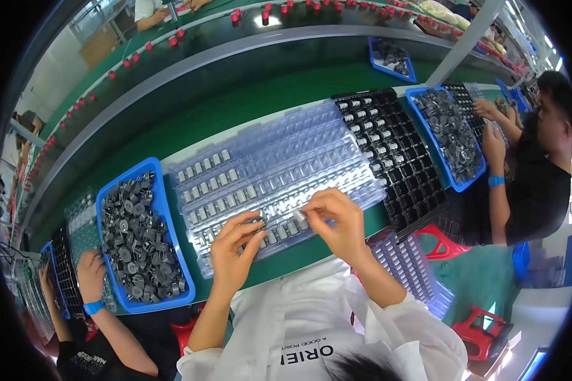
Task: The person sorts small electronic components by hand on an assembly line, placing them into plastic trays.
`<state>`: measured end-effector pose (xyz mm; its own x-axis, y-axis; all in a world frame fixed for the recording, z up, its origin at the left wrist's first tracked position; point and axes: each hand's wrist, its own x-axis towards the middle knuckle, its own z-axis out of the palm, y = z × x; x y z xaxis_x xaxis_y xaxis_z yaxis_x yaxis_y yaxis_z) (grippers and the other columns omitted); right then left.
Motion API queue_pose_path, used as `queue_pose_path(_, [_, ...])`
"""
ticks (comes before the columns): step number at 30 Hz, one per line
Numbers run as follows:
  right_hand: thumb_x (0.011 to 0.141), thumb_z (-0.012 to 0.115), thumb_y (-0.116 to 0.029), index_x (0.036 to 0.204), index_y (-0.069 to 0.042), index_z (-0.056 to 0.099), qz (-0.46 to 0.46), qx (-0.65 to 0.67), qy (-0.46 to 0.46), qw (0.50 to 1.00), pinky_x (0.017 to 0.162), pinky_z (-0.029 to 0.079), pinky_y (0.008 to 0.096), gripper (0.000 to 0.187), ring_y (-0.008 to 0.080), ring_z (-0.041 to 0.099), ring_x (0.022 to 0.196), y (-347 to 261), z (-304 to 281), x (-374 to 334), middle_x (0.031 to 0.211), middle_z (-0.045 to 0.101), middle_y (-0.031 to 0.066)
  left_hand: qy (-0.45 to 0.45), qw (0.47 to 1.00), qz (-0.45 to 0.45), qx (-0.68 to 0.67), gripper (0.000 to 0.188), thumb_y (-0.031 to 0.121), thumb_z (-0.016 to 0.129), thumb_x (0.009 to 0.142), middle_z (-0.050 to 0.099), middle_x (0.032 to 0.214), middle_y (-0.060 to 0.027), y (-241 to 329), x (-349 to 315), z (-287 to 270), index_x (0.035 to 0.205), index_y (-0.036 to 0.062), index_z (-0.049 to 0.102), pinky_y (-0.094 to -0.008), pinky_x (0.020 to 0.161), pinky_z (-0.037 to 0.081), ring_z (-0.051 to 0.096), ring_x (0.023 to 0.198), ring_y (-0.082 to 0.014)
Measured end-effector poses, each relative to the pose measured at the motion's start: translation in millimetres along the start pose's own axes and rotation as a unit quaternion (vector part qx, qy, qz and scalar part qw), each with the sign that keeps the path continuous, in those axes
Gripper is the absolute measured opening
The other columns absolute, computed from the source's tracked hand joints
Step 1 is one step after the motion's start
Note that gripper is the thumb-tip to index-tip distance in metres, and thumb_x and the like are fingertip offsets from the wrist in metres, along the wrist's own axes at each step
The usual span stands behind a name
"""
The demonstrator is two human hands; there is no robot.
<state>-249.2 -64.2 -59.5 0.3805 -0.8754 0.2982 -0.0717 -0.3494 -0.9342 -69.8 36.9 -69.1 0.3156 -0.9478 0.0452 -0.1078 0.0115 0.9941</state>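
In front of me lies a clear plastic blister tray (pixel 299 146), with rows of small silvery metal cylinders (pixel 219 181) in its left part and along its near edge. My left hand (pixel 235 247) is above the near edge, thumb and fingers pinching a small dark grey part (pixel 258 221), mostly covered by the fingertips. To its right, my right hand (pixel 338 223) pinches a small silvery cylinder (pixel 300 216) just over the tray. The two held pieces are apart. Left of the tray, a blue bin (pixel 183 270) holds many dark grey round plastic parts (pixel 133 235).
A black tray (pixel 419 184) partly filled with metal cylinders adjoins on the right, then another blue bin (pixel 469 181). Co-workers' hands work at both sides (pixel 92 273). A raised conveyor ledge (pixel 267 44) with red caps runs behind. Red stools (pixel 480 333) stand below.
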Motion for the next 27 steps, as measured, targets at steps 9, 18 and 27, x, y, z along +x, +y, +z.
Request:
queue_pose_path(9, [0.075,0.063,0.009,0.09,-0.001,0.069,-0.091,-0.119,-0.011,0.989,0.071,0.05,0.0284,0.019,0.0213,0.063,0.084,9,13,13,0.093,0.063,0.0103,0.049,0.993,0.045,0.097,0.018,-0.002,0.063,0.084,0.059,0.116,-0.0124,-6,15,14,0.102,-0.0055,0.065,-0.026,0.075,0.056,0.066,0.091,-0.0184])
queue_pose_path(18, [0.066,0.076,-0.001,0.097,-0.004,0.069,-0.156,-0.224,-0.103,0.956,0.067,0.046,0.0318,0.032,0.0237,0.056,0.079,6,13,-23,0.089,0.061,0.0074,0.027,0.992,0.06,0.104,0.018,-0.003,0.064,0.083,0.059,0.115,-0.012,-3,16,16,0.101,-0.0044,0.065,-0.0246,0.071,0.055,0.067,0.087,-0.0175])
queue_pose_path(27, [0.075,0.069,0.008,0.094,-0.001,0.07,0.005,0.021,-0.07,0.997,0.072,0.054,0.0236,0.021,0.0157,0.065,0.089,-10,3,-4,0.098,0.066,0.0107,0.014,0.998,0.012,-0.053,0.018,-0.005,0.063,0.082,0.059,0.12,-0.0128,4,2,2,0.1,-0.0029,0.065,-0.028,0.082,0.054,0.062,0.099,-0.0176])
